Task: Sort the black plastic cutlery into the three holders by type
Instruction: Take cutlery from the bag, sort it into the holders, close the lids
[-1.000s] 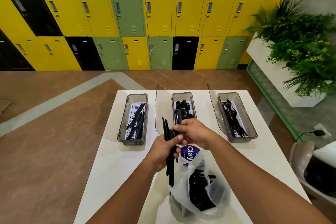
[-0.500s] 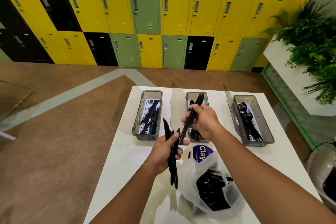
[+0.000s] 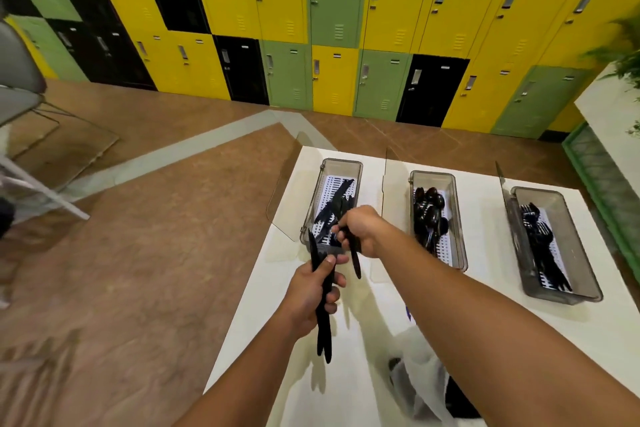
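- Cutlery bundle [image 3: 322,291]: I see my left hand [image 3: 311,291] closed around several black pieces, held upright over the tabletop [image 3: 363,340] near its left edge.
- My right hand [image 3: 356,230] is curled shut on one black knife [image 3: 355,258], over the near end of the left holder [image 3: 332,198].
- That holder has knives; the middle holder [image 3: 437,215] spoons, the right holder [image 3: 550,243] forks.
- The plastic bag [image 3: 420,388] lies under my right forearm.

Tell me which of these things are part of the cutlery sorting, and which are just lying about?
Part of the job: left hand with a bundle of cutlery, right hand with one piece, left holder, middle holder, right holder, bag.

Just there: lockers, chair, plant.
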